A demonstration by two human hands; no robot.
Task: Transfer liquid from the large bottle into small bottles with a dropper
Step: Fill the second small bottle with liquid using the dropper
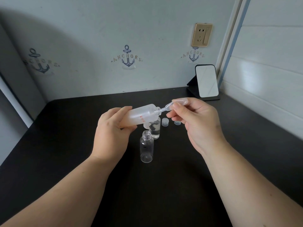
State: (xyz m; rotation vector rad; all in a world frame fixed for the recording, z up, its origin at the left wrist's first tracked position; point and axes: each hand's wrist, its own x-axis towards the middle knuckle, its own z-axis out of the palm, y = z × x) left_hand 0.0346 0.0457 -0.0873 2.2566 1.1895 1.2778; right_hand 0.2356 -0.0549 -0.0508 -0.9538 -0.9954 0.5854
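Note:
My left hand (pixel 111 130) grips the large frosted bottle (pixel 142 114), tilted almost level above the dark table with its open neck pointing right. My right hand (pixel 195 118) pinches the bulb of a clear plastic dropper (pixel 170 106), whose thin stem enters the bottle's neck. Below stand two small clear bottles without caps. The near small bottle (pixel 146 146) looks empty. The far small bottle (pixel 155 130), partly hidden behind the large bottle, holds clear liquid.
Two small ribbed caps (pixel 165 121) (pixel 177 122) lie on the black table (pixel 164 185) to the right of the bottles. A standing mirror (pixel 206 81) sits at the back right corner by the wall. A wall socket (pixel 201 34) is above it.

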